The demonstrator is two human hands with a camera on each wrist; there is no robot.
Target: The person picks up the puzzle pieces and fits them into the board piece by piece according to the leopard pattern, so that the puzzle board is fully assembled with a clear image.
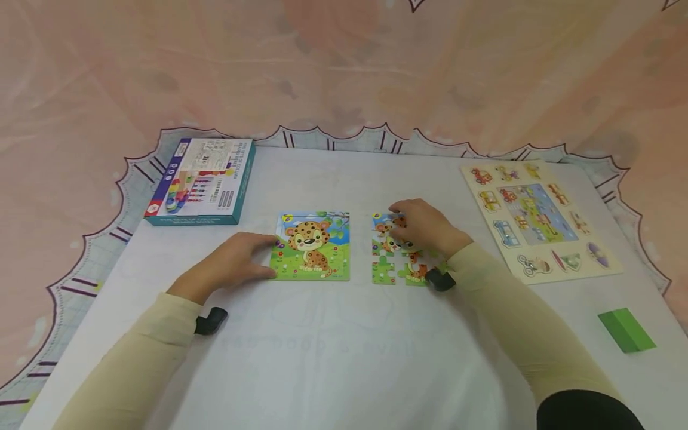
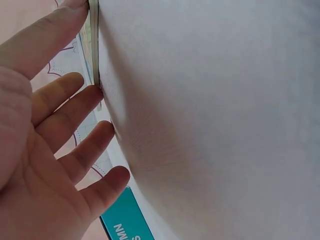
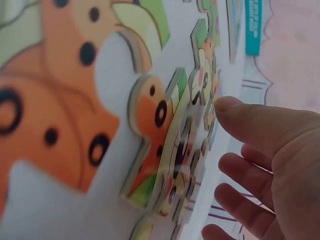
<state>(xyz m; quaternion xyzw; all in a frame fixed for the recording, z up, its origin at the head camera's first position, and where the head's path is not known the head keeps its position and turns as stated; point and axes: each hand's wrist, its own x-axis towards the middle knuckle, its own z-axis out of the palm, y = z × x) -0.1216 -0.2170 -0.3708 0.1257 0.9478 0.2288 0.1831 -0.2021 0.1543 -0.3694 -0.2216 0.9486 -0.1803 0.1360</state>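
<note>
Head view shows the left hand (image 1: 232, 263) spread against the picture board (image 1: 310, 248) and the right hand (image 1: 430, 227), pinching or not I can't tell, over puzzle pieces (image 1: 383, 273) on the surface (image 1: 322, 346), seemingly light, stiff and best taken by their edges.

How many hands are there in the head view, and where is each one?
2. The left hand touches the left edge of the leopard board; the right hand is over the puzzle pieces.

Left fingers (image 2: 90, 149) spread, right fingers (image 3: 245, 176) bent
</note>
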